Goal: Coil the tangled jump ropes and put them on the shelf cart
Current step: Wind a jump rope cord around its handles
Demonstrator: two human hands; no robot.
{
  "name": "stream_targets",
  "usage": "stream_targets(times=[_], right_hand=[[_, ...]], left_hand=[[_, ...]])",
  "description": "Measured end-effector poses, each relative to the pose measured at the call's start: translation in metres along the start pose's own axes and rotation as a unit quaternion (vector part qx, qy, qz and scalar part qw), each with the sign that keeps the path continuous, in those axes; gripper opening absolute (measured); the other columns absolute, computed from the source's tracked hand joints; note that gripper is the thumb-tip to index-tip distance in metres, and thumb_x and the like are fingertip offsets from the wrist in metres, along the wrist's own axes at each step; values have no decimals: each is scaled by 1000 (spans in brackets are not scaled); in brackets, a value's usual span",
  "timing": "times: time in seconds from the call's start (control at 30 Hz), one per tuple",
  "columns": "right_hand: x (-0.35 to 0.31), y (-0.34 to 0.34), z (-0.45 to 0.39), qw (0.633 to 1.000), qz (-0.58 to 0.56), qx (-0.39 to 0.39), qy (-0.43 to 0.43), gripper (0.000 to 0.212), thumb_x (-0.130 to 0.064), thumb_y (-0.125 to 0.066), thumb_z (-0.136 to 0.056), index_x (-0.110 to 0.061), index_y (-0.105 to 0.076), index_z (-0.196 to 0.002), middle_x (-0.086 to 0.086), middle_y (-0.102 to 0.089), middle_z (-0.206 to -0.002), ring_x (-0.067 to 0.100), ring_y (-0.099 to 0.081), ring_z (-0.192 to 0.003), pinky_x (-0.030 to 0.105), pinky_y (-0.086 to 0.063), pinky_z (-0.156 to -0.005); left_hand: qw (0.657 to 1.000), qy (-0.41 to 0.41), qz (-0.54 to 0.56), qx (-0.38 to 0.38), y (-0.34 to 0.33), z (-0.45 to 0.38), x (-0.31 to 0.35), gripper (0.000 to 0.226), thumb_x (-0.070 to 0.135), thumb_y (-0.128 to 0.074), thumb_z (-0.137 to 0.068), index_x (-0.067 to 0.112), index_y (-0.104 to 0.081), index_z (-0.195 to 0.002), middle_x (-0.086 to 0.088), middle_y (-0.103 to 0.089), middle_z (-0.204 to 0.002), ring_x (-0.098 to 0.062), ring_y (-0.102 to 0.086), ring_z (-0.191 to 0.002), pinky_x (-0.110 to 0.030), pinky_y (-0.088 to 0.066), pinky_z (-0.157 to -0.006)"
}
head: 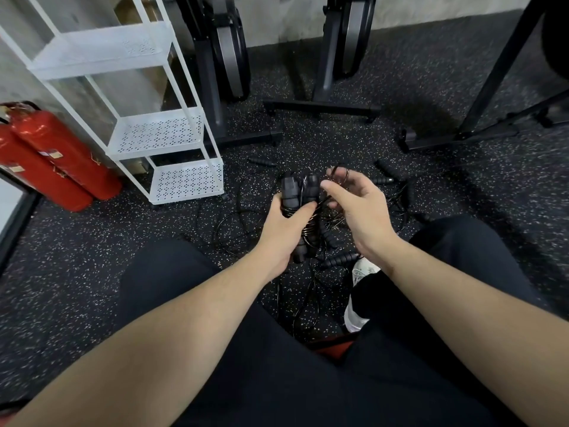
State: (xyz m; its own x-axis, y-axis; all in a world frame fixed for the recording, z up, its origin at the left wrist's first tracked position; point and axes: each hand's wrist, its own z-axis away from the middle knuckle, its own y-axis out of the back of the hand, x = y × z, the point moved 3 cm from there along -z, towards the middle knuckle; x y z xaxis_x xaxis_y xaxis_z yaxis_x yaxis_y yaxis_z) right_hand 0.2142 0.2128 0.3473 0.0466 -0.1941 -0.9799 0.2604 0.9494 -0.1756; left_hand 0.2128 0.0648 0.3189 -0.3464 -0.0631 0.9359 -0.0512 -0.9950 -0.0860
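Head view: two black handles point(300, 192) are gripped together in the left hand point(284, 232); loops of thin cord point(340, 174) are pinched in the right hand point(360, 211), just beside. More ropes point(234, 223) are left tangled on the floor point(92, 241), below the hands. Shelf cart point(184, 183) is near, to the left. Risk: cord trailing into the floor pile could be snagged during winding, so a knot gets tightened or the finished loops get dragged loose.

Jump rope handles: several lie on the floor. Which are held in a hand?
The pair of handles gripped together in the left hand; the others lie loose on the floor.
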Motion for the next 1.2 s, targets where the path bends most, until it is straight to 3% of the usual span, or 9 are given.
stream_targets(times=[0.13, 0.3, 0.43, 0.53, 0.67, 0.8, 0.93, 1.07, 1.2], right_hand=[[-2, 0, 4, 998, 12, -56, 7, 29, -9, -80, -84, -26, -74, -107, -2, -77, -109, 9, -68, -105, 22, -52, -86], [-13, 0, 4, 999, 18, -40, 14, 19, -4, -81, -81, -17, -72, -93, -12, -71, -76, -2, -63, -72, 15, -51, -72], [-17, 3, 1, 999, 25, -31, 1, 21, -5, -84, -78, -16, -66, -83, -2, -67, -80, 1, -63, -68, 16, -51, -71], [-21, 5, -2, 998, 41, -46, 1, 25, -4, -84, -77, -17, -64, -80, -4, -65, -75, 3, -62, -67, 18, -51, -74], [-21, 8, -6, 993, 99, -58, 17, 28, -8, -87, -76, -20, -62, -78, -8, -66, -68, 10, -63, -71, 25, -52, -78], [-15, 10, -10, 972, 229, -32, 39, 26, -19, -89, -77, -26, -63, -77, -10, -62, -72, 11, -56, -69, 31, -50, -71], [-18, 4, -6, 919, 368, -9, 141, 14, -20, -80, -86, -23, -67, -81, -8, -61, -79, 12, -56, -74, 28, -47, -69], [-20, -2, -2, 816, 515, -30, 262, 10, -17, -69, -93, -11, -76, -98, 5, -60, -86, 28, -60, -78, 36, -50, -68], [-22, -7, -2, 735, 581, -21, 348, 4, -7, -69, -86, -4, -71, -84, 11, -54, -76, 35, -56, -63, 37, -49, -50]], left_hand=[[999, 21, 23, -7, 3, -2, -3, 29, 31, -76, -92, 35, -61, -117, 3, -75, -112, -22, -71, -108, -51, -56, -99], [993, 78, 78, -37, 2, 2, -4, 27, 27, -72, -96, 29, -59, -120, -6, -74, -109, -27, -73, -97, -44, -60, -82], [990, 104, 83, -55, 4, 3, -3, 28, 32, -70, -97, 29, -59, -122, -9, -74, -112, -28, -73, -95, -43, -61, -80], [990, 107, 74, -50, 4, 3, -2, 38, 50, -69, -93, 32, -57, -125, -9, -75, -116, -28, -75, -97, -46, -61, -82], [991, 116, 61, -20, 3, 0, -1, 77, 86, -51, -76, 32, -60, -131, -12, -76, -115, -31, -76, -95, -45, -61, -76], [992, 106, 67, 28, 5, -1, -2, 44, 63, -57, -96, 31, -61, -126, -9, -76, -115, -33, -75, -99, -45, -61, -75], [991, 101, 87, 30, 0, 1, -1, 30, 50, -61, -99, 29, -60, -121, -7, -76, -108, -30, -73, -92, -45, -61, -75], [993, 81, 79, 37, -5, 3, -2, 21, 49, -63, -98, 32, -63, -110, -4, -76, -106, -30, -74, -97, -54, -61, -87], [992, 70, 90, 55, -11, 7, 0, 17, 50, -63, -98, 34, -63, -105, -5, -76, -109, -29, -73, -103, -53, -61, -88]])
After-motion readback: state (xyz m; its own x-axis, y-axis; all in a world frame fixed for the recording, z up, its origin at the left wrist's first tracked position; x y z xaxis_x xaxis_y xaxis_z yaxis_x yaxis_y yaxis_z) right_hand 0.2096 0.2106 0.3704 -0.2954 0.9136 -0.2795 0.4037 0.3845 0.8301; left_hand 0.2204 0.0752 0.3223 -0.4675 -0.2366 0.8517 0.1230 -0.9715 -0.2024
